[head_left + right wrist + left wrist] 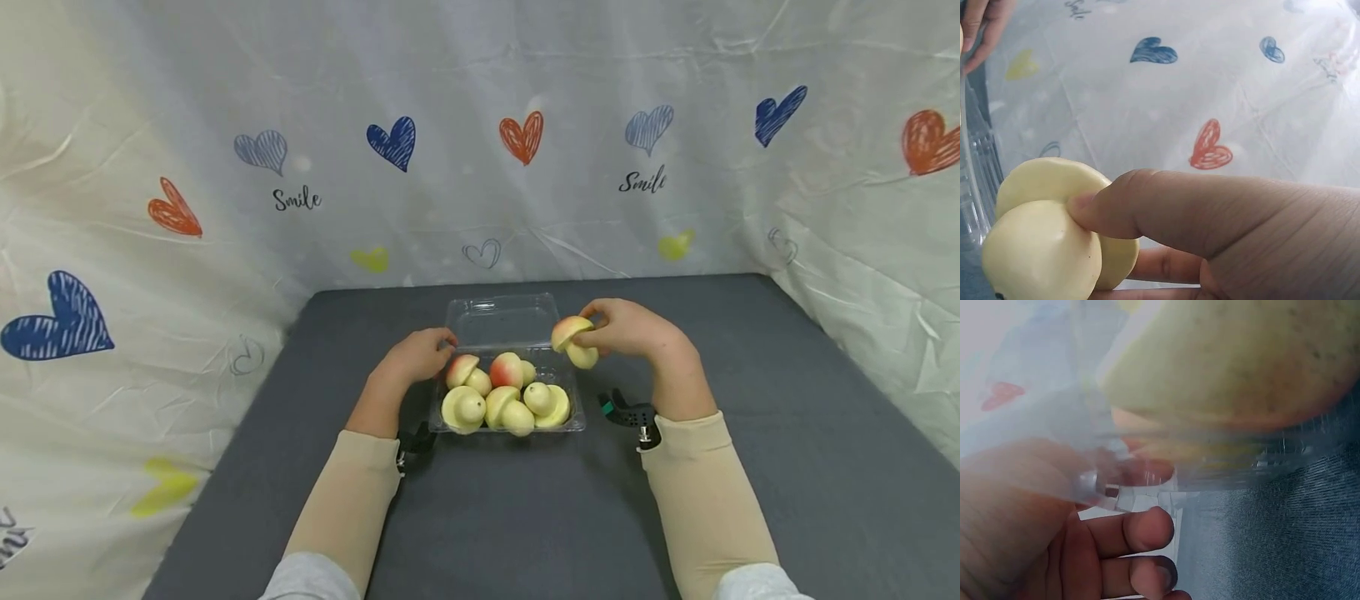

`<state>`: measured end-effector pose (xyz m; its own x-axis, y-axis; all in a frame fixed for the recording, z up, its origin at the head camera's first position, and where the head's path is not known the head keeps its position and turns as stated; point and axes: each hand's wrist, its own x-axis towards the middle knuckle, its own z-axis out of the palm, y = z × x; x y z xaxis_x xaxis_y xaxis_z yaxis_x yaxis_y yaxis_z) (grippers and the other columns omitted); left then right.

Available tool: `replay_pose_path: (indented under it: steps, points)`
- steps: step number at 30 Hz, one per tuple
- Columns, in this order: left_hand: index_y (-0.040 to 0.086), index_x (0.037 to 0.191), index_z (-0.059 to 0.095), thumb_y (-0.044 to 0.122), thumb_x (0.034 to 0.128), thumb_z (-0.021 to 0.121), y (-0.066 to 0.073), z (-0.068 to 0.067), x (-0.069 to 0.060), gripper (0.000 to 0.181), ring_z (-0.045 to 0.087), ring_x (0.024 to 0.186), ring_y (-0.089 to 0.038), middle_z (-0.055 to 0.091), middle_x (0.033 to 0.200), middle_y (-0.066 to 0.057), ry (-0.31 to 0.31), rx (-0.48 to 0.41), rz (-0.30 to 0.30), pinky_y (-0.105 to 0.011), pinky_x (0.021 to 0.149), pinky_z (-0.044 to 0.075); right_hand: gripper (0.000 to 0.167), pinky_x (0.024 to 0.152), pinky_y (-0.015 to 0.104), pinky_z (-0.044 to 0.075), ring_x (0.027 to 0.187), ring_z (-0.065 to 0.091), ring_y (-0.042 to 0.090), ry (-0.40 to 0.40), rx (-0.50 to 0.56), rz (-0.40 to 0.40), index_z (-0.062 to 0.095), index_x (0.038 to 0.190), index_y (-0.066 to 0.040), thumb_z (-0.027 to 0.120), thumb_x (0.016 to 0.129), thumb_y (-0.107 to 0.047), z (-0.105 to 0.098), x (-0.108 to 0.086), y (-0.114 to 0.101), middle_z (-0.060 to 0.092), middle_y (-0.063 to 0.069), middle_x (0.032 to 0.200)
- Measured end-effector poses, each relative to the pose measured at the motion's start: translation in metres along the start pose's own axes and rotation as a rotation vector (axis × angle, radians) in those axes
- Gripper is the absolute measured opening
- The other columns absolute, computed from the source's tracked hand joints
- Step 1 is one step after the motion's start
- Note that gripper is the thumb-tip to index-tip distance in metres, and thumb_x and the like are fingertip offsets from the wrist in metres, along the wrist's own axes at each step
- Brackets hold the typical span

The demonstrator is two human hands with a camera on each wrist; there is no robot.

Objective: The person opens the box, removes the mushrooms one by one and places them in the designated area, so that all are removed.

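A clear plastic box (444, 423) holds several mushroom-shaped pieces (462, 408), pale yellow, some with reddish caps. The right hand (630, 327) pinches another such piece (572, 333) above the box's back right corner; in the right wrist view the thumb of the right hand (1166, 212) presses where cap and stem of the piece (1041, 250) meet. At the box's back left corner is the left hand (420, 354), its fingers at the rim. The left wrist view has the left hand (1041, 531) with bent fingers beside the clear wall, partly seen through it.
The box's clear lid (502, 321) lies folded back behind it on the dark grey table (510, 517). A white curtain (450, 75) printed with hearts hangs behind and at both sides. Black wrist mounts (630, 415) sit on both wrists.
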<state>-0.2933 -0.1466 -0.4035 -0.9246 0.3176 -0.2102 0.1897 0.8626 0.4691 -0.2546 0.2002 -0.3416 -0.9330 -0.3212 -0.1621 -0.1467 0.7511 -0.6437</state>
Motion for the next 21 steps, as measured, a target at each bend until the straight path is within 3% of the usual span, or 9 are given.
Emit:
replay_pose_path:
  steps: [4, 10, 17, 21]
  points:
    - [0.011, 0.145, 0.055, 0.025, 0.1116, 0.045, 0.004, -0.002, 0.002, 0.038, 0.064, 0.074, -0.020, 0.068, 0.105, -0.008, -0.002, 0.004, -0.004, -0.042, 0.071, 0.050, 0.056, 0.087, 0.048, 0.049, 0.091, 0.065, 0.028, 0.034, 0.001, 0.011, 0.055, 0.138, -0.002, 0.069, 0.098, -0.039, -0.004, 0.000, 0.006, 0.068, 0.011, 0.104]
    - [0.011, 0.147, 0.054, 0.025, 0.1117, 0.044, 0.012, -0.006, 0.003, 0.039, 0.064, 0.074, -0.022, 0.069, 0.098, -0.009, -0.017, 0.020, -0.017, -0.042, 0.070, 0.049, 0.055, 0.090, 0.052, 0.047, 0.094, 0.065, 0.031, 0.079, 0.006, 0.046, 0.055, 0.135, -0.001, 0.070, 0.097, -0.039, -0.010, -0.003, 0.013, 0.068, 0.013, 0.103]
    - [0.012, 0.145, 0.056, 0.026, 0.1112, 0.043, 0.012, -0.005, 0.000, 0.039, 0.059, 0.098, -0.027, 0.060, 0.137, -0.014, 0.006, 0.055, -0.029, -0.045, 0.080, 0.045, 0.062, 0.090, 0.053, 0.047, 0.099, 0.065, 0.033, 0.090, 0.010, 0.107, 0.052, 0.138, -0.002, 0.072, 0.096, -0.043, -0.013, -0.002, 0.020, 0.065, 0.016, 0.114]
    - [0.013, 0.145, 0.055, 0.025, 0.1106, 0.042, 0.008, -0.002, -0.002, 0.039, 0.060, 0.093, -0.028, 0.060, 0.138, -0.014, 0.008, 0.036, -0.039, -0.045, 0.078, 0.046, 0.063, 0.087, 0.051, 0.049, 0.097, 0.066, 0.032, 0.093, 0.007, 0.128, 0.051, 0.138, -0.001, 0.072, 0.095, -0.042, -0.012, -0.002, 0.026, 0.064, 0.019, 0.117]
